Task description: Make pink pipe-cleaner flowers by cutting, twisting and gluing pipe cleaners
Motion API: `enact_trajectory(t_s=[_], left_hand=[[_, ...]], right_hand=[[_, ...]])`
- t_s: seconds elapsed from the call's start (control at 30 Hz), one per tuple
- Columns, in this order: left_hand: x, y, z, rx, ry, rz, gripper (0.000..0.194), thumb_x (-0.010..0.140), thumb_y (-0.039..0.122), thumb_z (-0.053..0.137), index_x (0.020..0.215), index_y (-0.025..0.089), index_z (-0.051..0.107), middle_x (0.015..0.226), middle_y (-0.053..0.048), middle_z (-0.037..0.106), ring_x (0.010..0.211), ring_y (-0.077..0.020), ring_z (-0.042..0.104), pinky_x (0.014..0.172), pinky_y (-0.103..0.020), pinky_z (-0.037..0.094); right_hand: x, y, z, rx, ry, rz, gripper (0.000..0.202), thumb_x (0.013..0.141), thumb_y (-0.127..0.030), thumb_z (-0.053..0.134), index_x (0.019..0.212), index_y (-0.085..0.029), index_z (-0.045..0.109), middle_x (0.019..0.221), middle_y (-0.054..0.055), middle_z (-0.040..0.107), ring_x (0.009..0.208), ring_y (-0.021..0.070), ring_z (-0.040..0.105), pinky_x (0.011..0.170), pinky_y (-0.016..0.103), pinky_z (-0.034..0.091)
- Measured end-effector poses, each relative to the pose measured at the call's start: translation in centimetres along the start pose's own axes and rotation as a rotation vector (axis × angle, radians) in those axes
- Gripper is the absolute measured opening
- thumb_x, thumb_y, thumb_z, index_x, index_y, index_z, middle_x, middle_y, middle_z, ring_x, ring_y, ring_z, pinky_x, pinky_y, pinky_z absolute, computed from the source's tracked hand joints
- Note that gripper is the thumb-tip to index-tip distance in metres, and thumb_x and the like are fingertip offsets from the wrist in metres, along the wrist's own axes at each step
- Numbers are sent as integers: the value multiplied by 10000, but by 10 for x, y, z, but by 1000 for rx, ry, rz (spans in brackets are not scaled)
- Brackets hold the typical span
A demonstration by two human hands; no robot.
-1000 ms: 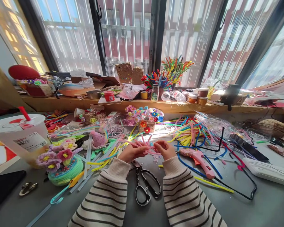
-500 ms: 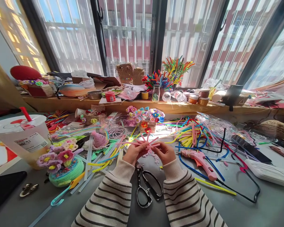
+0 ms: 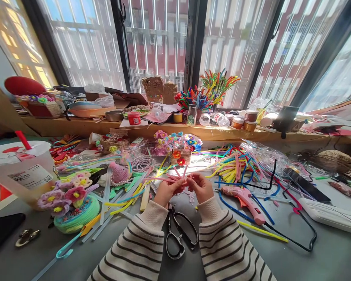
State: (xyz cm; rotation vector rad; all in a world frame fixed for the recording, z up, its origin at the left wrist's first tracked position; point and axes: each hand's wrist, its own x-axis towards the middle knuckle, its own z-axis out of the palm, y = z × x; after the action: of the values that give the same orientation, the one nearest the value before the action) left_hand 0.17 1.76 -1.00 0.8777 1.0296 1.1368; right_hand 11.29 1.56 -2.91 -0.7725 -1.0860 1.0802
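- Pinching with the fingers of the left hand [image 3: 165, 192], thumb pressed toward a bent forefinger with hardly any gap, onto a bunch of pink stems [image 3: 172, 179] at the centre of the frame, a little below the middle.
- Pinching likewise with the right hand [image 3: 202, 189], thumb and forefinger drawn nearly together at the right side of the same bunch; perhaps gripping just one stem, though too small and overlapped to be sure.
- Almost meeting tip to tip, above the dark-handled scissors [image 3: 169, 223] in the lower middle of the frame.
- Looking thin, fuzzy and plain pink along the bunch; splaying outward from the pinch, with a couple of ends slanting upward and others reaching toward the left of the frame.
- Partly hidden behind the thumbs where the stems cross.
- Showing pale pink bits [image 3: 190, 196] on the grey table [image 3: 324, 261], between the hands.
- Showing also a pink glue gun [image 3: 245, 198] right of centre, near the right hand but apart, and a heap of coloured stems [image 3: 232, 168] above it.
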Motion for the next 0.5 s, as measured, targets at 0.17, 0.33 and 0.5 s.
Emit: enact_trajectory(t_s=[0.17, 0.33, 0.5], left_hand=[[2, -3, 0, 73, -27, 33, 228, 495, 276, 670, 629, 109, 595, 541, -11, 584, 530, -94, 531, 507, -188, 407], [-2, 0, 3, 61, -81, 27, 201, 495, 245, 674, 608, 108, 579, 518, 3, 571, 481, -74, 508, 497, -186, 406], [-4, 2, 2, 36, -124, 1, 202, 514, 225, 665, 662, 103, 600, 593, -22, 600, 569, -91, 544, 555, -188, 428]], right_hand=[[3, 2, -1, 9, 25, 9, 187, 594, -273, 617, 601, -149, 477, 442, -26, 559, 373, 56, 453, 371, 163, 347], [3, -1, -2, -13, 41, 18, 178, 608, -276, 603, 588, -143, 486, 420, -47, 532, 357, 38, 432, 373, 150, 348], [3, -1, -2, -13, 80, 21, 162, 608, -277, 598, 621, -145, 504, 456, -38, 547, 401, 59, 482, 406, 167, 382]])
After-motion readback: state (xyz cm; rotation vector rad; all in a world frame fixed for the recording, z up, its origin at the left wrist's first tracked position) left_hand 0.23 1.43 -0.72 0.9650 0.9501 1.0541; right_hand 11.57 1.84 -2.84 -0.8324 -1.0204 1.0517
